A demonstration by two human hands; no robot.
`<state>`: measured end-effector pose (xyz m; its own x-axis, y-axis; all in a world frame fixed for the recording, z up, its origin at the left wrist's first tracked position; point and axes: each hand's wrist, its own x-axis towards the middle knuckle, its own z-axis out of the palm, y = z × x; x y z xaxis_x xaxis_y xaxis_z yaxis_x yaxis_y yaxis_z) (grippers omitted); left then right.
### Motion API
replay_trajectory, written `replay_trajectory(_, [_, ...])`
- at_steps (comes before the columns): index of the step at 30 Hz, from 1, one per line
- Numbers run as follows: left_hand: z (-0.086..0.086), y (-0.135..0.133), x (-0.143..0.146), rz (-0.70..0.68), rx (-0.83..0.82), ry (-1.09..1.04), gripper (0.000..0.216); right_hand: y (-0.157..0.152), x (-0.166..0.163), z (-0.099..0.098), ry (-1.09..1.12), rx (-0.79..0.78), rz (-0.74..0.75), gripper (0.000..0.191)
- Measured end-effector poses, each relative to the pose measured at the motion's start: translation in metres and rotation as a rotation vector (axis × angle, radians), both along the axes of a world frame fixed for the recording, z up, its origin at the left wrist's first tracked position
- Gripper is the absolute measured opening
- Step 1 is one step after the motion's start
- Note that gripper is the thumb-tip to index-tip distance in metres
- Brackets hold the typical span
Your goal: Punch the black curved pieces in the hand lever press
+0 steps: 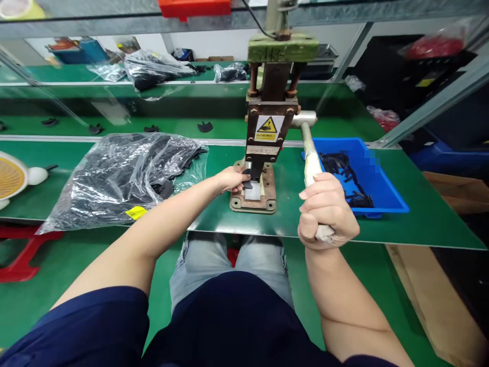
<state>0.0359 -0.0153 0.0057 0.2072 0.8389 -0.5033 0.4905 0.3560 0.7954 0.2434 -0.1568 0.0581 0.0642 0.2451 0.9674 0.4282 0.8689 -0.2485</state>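
Note:
A hand press (pixel 267 127) with a yellow warning label stands on the green table (pixel 412 224), its rusty base plate (pixel 269 201) in front of me. My left hand (pixel 231 179) reaches under the ram and pinches a small black piece (pixel 247 182) on the base. My right hand (pixel 326 211) is wrapped round the lower end of the press lever (pixel 310 153), which slants down from the machine's right side toward me.
A clear plastic bag of black pieces (pixel 122 176) lies left of the press. A blue bin (pixel 378 188) holding black pieces sits to the right. A small fan (pixel 11 178) is at the far left. More bags and loose pieces lie on the back benches.

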Motion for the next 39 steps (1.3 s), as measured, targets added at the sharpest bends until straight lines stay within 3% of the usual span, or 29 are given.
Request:
replay_trajectory(5, [-0.01,-0.027,-0.003,-0.121,0.446,0.013,0.018,0.006,0.003,0.002,-0.026,0.044,0.024,0.03])
replay_trajectory(8, [-0.012,-0.05,-0.03,-0.182,0.547,0.012,0.015,0.012,0.005,0.0,0.009,0.073,0.036,0.034])
replay_trajectory(11, [-0.004,-0.063,-0.094,-0.238,0.619,0.146,0.009,0.016,0.004,-0.003,0.038,0.082,0.034,0.041])
replay_trajectory(13, [0.007,-0.062,-0.148,-0.323,0.705,0.548,0.017,0.017,0.003,-0.004,0.053,0.072,0.037,0.044])
replay_trajectory(15, [0.019,-0.056,-0.198,-0.404,0.6,0.863,0.024,0.018,0.002,-0.005,0.075,0.08,0.036,0.046])
replay_trajectory(18, [0.035,-0.049,-0.243,-0.584,0.405,1.019,0.03,0.022,-0.001,-0.006,0.092,0.141,0.037,0.046])
replay_trajectory(21, [0.042,-0.051,-0.249,-0.676,0.229,1.084,0.046,0.023,-0.003,-0.007,0.103,0.167,0.044,0.045])
replay_trajectory(26, [0.034,-0.059,-0.225,-0.74,0.09,1.256,0.09,0.018,-0.001,-0.003,0.069,0.103,0.03,0.044])
replay_trajectory(29, [0.031,-0.061,-0.216,-0.752,0.114,1.275,0.089,0.015,-0.001,-0.002,0.051,0.087,0.019,0.043])
replay_trajectory(33, [0.037,-0.056,-0.218,-0.654,0.282,1.266,0.065,0.013,-0.001,-0.001,0.045,0.071,0.011,0.041])
replay_trajectory(36, [0.042,-0.053,-0.223,-0.528,0.386,1.281,0.07,0.014,-0.001,-0.002,0.06,0.079,0.02,0.041])
replay_trajectory(39, [0.044,-0.054,-0.227,-0.516,0.367,1.265,0.076,0.017,0.001,-0.003,0.073,0.094,0.028,0.042])
